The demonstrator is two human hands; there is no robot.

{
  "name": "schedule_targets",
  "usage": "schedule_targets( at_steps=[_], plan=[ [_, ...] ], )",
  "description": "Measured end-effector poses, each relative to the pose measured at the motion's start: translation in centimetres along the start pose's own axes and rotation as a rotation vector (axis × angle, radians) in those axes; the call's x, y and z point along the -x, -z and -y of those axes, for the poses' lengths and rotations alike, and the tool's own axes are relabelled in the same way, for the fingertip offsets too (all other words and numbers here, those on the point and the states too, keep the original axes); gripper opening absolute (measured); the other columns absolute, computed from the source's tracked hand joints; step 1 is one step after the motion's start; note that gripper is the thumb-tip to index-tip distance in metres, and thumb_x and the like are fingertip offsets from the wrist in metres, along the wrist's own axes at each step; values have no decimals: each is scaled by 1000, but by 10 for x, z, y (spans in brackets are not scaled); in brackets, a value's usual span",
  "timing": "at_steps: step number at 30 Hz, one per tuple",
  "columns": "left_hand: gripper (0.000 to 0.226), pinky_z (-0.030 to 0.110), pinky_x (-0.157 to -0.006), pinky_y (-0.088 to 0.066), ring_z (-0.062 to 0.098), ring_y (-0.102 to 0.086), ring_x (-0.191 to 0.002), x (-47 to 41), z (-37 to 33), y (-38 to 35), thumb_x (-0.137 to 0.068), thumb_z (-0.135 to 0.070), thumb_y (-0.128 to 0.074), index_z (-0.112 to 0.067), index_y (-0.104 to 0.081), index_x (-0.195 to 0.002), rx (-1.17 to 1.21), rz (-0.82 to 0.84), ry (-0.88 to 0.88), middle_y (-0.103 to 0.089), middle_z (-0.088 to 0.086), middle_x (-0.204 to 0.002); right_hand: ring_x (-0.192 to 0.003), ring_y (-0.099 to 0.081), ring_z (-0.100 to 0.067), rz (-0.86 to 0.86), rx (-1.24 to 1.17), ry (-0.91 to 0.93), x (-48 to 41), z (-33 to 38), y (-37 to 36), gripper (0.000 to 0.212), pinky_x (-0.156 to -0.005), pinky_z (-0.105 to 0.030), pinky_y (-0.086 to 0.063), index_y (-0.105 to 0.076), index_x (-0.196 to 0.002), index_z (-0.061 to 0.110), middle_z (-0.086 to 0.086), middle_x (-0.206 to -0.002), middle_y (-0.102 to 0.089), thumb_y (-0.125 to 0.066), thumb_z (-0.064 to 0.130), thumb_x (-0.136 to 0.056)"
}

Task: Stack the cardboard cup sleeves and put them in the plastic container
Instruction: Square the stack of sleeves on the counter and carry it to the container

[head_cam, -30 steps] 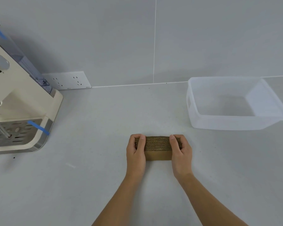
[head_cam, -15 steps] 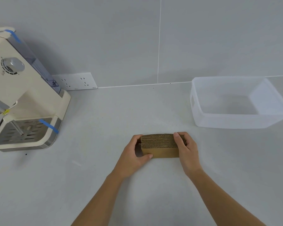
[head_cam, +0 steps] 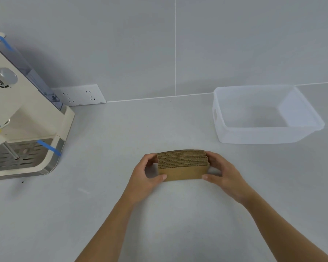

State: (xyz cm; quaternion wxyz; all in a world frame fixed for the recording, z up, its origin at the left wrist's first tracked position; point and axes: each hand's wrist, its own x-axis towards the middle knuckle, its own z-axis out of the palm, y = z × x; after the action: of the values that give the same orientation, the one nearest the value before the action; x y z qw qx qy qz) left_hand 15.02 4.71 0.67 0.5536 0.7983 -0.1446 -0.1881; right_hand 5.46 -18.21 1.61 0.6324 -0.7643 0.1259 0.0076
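Observation:
A stack of brown cardboard cup sleeves stands on edge on the grey counter, corrugated edges facing up. My left hand grips its left end, thumb on the front face and fingers behind. My right hand grips the right end the same way. The translucent plastic container sits to the back right, apart from the stack, with nothing visible inside it.
A cream coffee machine with blue tape strips and a metal drip tray stands at the left. A white socket plate is on the wall behind it. The grey wall runs along the back of the counter.
Both hands shifted from pressing on top of the stack to gripping its ends, thumbs now on the front face. The stack looks slightly raised and squared.

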Motion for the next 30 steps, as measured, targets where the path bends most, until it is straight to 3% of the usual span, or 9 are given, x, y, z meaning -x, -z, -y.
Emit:
schedule_targets(
  at_steps=[5, 10, 13, 17, 19, 24, 26, 30],
  plan=[
    [62, 48, -103, -43, 19, -57, -115, -1, 5, 1, -60, -37, -77, -25, -57, -117, -11, -13, 11, -63, 0, -117, -94, -59, 14, -72, -30, -27, -2, 0, -4, 48, -85, -12, -50, -54, -104, 34, 13, -108, -63, -64, -5, -78],
    [54, 48, -101, -45, 20, -59, -110, -2, 4, 1, -63, -27, -77, -23, -59, -114, 11, -21, 14, -65, 3, -115, -92, -63, 0, -107, -91, -40, -1, -1, -9, 42, -87, -26, -50, -57, -96, 31, 7, -101, -64, -64, -6, -77],
    [49, 48, -101, -46, 21, -60, -111, -2, 0, 1, -66, -19, -76, -25, -60, -112, 52, -14, 13, -66, 2, -115, -87, -64, -1, -136, -129, -20, 1, 2, -9, 37, -81, -23, -52, -57, -94, 25, 5, -97, -65, -65, -7, -77],
    [52, 40, -100, -47, 18, -61, -109, -1, -17, 1, -64, -23, -74, -23, -59, -113, 121, -18, -12, -67, 0, -114, -94, -63, -18, -172, -229, 19, 1, 9, -5, 30, -85, -32, -49, -56, -94, 20, -1, -98, -65, -70, 3, -75],
    [54, 35, -96, -50, 16, -63, -105, -3, -30, 0, -61, -26, -75, -23, -60, -112, 178, -31, -23, -67, 1, -113, -87, -63, -16, -193, -310, 40, 1, 19, -1, 28, -79, -30, -49, -55, -93, 17, -5, -96, -63, -70, 2, -75],
    [42, 16, -69, -52, 0, -64, -81, -16, -72, -6, -63, -12, -68, -24, -60, -102, 334, -48, -79, -66, -1, -98, -73, -62, -6, -265, -448, 130, -4, 48, 13, 27, -64, -18, -49, -54, -90, 15, -2, -86, -62, -68, 6, -69],
    [41, 16, -71, -52, 3, -64, -84, -24, -89, -12, -61, -12, -69, -24, -62, -100, 381, -74, -91, -67, -4, -94, -71, -60, -6, -310, -472, 164, -6, 59, 22, 24, -64, -18, -48, -54, -87, 16, -2, -84, -60, -67, 0, -75],
    [42, 31, -88, -52, 16, -63, -95, -41, -118, -27, -61, -12, -71, -21, -64, -101, 466, -82, -90, -68, 1, -95, -73, -60, -10, -392, -552, 220, -10, 78, 45, 21, -71, -24, -47, -54, -83, 16, 1, -77, -61, -60, -4, -80]
  ],
)
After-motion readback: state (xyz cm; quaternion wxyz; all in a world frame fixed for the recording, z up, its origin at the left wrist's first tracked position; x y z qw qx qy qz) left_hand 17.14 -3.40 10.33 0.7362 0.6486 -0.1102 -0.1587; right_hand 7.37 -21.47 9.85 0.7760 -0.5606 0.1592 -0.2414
